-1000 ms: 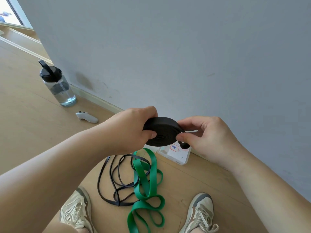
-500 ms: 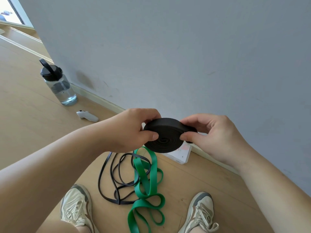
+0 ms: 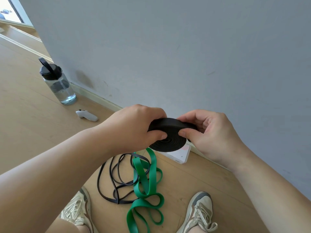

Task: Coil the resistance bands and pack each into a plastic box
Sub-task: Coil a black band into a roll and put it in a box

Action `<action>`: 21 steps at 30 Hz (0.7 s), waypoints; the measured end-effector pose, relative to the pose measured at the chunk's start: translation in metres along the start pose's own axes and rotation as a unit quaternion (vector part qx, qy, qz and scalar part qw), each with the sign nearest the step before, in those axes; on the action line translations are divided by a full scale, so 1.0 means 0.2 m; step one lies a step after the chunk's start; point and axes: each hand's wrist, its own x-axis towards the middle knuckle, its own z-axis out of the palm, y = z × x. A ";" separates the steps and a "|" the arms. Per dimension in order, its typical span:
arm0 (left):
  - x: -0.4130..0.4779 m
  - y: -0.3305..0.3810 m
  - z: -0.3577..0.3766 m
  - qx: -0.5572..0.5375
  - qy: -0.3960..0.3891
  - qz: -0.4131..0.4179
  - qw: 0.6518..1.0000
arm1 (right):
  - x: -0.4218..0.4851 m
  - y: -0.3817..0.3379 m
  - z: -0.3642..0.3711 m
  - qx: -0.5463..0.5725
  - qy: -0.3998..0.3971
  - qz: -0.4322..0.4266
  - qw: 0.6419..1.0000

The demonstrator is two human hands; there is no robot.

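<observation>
Our left hand (image 3: 134, 128) grips the coiled black band (image 3: 168, 140) from the left, with the thumb pressed on its flat spiral face and the fingers curled over the rim. Our right hand (image 3: 212, 132) pinches the opposite edge, thumb in front and fingers behind. The coil is held in the air between both hands, above a white plastic box (image 3: 181, 156) on the floor (image 3: 25, 132) by the wall (image 3: 185, 56). Nearer us, a loose green band (image 3: 146, 185) and a thin black band (image 3: 107, 187) lie tangled between our left shoe (image 3: 77, 212) and right shoe (image 3: 200, 211). Farther left are a water bottle (image 3: 58, 84) and a white controller (image 3: 86, 115).
</observation>
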 end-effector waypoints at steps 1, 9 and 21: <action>0.00 0.00 0.00 0.002 -0.014 0.001 1.000 | 0.00 0.00 0.00 0.006 -0.001 0.004 1.000; 0.01 -0.04 0.01 -0.076 -0.031 -0.034 0.996 | 0.00 0.00 -0.05 0.053 0.004 0.014 0.998; 0.00 -0.03 0.00 -0.127 0.001 -0.056 0.990 | 0.00 0.02 -0.01 0.066 0.078 -0.004 0.995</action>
